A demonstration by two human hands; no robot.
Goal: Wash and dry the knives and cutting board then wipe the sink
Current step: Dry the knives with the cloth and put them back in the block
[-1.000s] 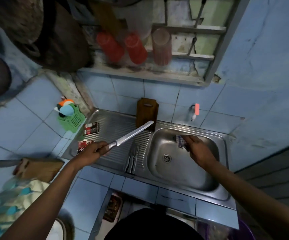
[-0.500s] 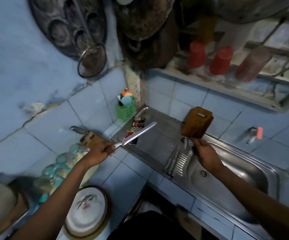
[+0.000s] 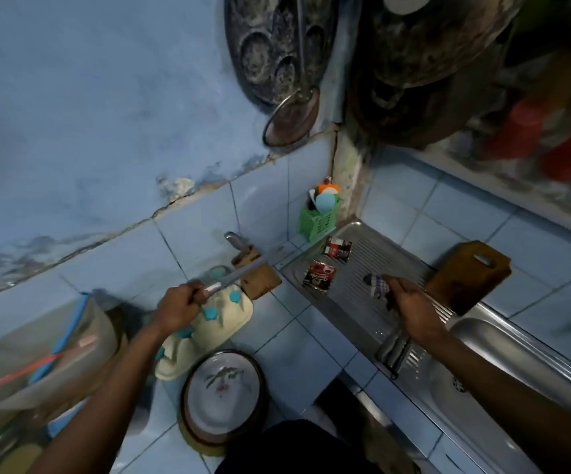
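The left hand (image 3: 178,307) grips a long knife (image 3: 239,273) over the wooden knife block (image 3: 260,280), the right hand (image 3: 410,302) pinches a checked cloth (image 3: 376,285); storing seems underway, needing the blade aligned with a slot.

Two hands: left hand (image 3: 176,307) gripping one long knife (image 3: 243,273), right hand (image 3: 414,302) pinching one checked cloth (image 3: 376,285). One wooden knife block (image 3: 260,277) at far left, one handle (image 3: 234,241) sticking out. One cutting board (image 3: 468,275) leaning at far right. Two sachets (image 3: 320,275) on the drainboard. Two more knives (image 3: 393,348) near the basin. One green basket (image 3: 318,220). One plate (image 3: 222,388) near left.
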